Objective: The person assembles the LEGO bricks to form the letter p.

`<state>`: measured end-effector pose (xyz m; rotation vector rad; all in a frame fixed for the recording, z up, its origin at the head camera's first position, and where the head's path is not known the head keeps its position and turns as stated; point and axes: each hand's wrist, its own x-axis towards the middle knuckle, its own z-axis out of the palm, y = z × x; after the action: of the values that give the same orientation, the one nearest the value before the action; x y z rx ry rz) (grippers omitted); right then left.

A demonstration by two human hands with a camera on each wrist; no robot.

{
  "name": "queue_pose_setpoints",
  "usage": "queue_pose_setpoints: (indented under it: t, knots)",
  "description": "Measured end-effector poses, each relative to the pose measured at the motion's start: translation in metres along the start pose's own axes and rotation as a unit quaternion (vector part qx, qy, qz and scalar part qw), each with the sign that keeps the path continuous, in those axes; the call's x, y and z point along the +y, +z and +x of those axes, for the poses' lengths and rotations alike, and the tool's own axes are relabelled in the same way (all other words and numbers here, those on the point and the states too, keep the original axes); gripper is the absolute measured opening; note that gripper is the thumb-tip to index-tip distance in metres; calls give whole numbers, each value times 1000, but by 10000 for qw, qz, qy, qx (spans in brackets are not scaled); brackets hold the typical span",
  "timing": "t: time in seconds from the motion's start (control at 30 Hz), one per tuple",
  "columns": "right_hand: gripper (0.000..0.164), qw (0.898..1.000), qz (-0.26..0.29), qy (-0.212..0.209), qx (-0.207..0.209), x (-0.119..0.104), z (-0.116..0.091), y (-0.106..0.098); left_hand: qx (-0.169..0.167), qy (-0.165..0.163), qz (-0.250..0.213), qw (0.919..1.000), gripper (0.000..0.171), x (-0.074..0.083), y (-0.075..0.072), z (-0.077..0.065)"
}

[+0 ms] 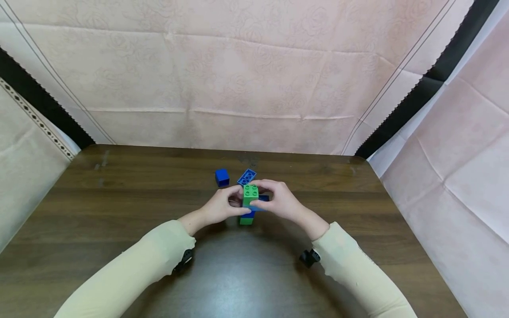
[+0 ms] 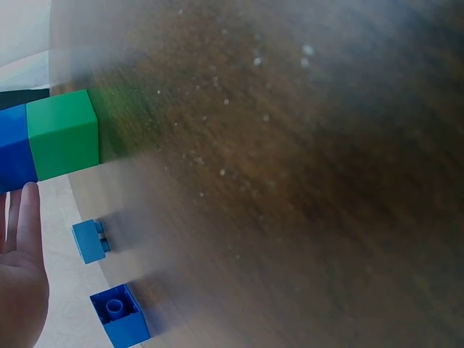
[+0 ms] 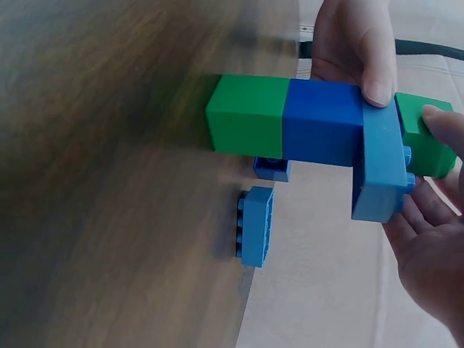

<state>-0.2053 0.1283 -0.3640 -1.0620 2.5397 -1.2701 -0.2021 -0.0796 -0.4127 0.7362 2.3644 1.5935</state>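
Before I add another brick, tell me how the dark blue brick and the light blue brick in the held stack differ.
Shade: the dark blue brick is deeper in colour; the light blue brick is paler.
Shape: the dark blue brick is blockier; the light blue brick is thinner and longer.
Fit: the dark blue brick lines up with the bottom green brick; the light blue brick juts past it, studs showing.
Shared: both have plain, smooth sides.
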Motion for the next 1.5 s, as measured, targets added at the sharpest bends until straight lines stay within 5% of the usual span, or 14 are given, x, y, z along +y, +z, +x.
queue_pose_setpoints:
  t: [0.43, 1.5]
  knots:
    - [27, 9999, -116, 68, 33, -6, 7, -9, 39, 90, -54, 9999, 26, 1, 0, -2]
    - [31, 9997, -43, 98, 199, -5, 9, 1, 8, 154, -6, 9999, 26, 2, -1, -1]
